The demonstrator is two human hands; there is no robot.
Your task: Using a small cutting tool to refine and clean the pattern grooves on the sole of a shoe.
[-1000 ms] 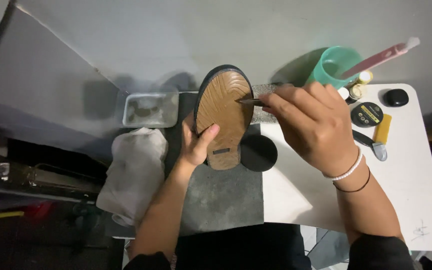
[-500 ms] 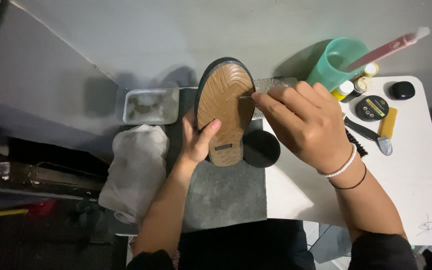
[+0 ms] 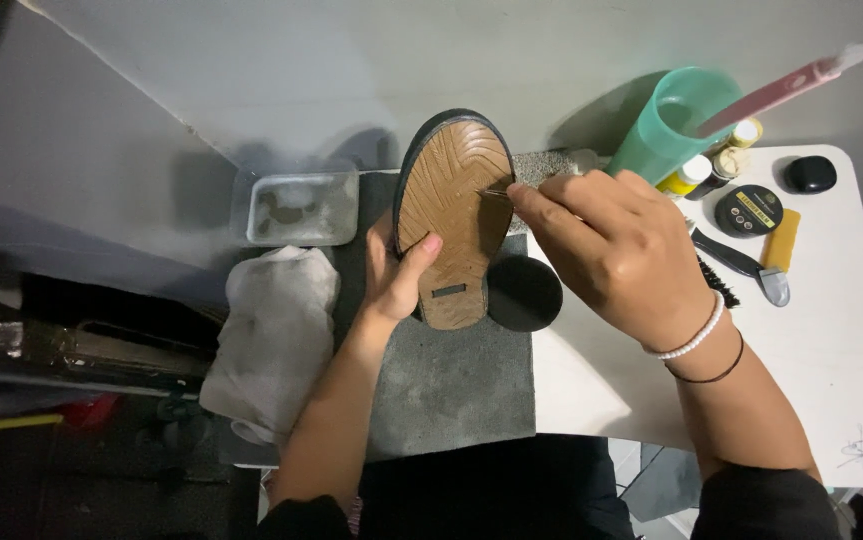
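Shoe (image 3: 454, 215) is sole-up over the grey mat (image 3: 451, 385), left hand (image 3: 398, 270) wrapped round its edge. Right hand (image 3: 611, 245) pinches a thin pointed tool (image 3: 494, 193) tight, tip on the tread. Just under that grip sits a black round lid (image 3: 523, 293); teal cup (image 3: 673, 125) beyond.

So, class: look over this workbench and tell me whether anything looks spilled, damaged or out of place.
Nothing stands out. The left hand holds the shoe sole-up while the right hand puts a thin tool to its tread. The green cup, tins and brush sit tidily on the white table.
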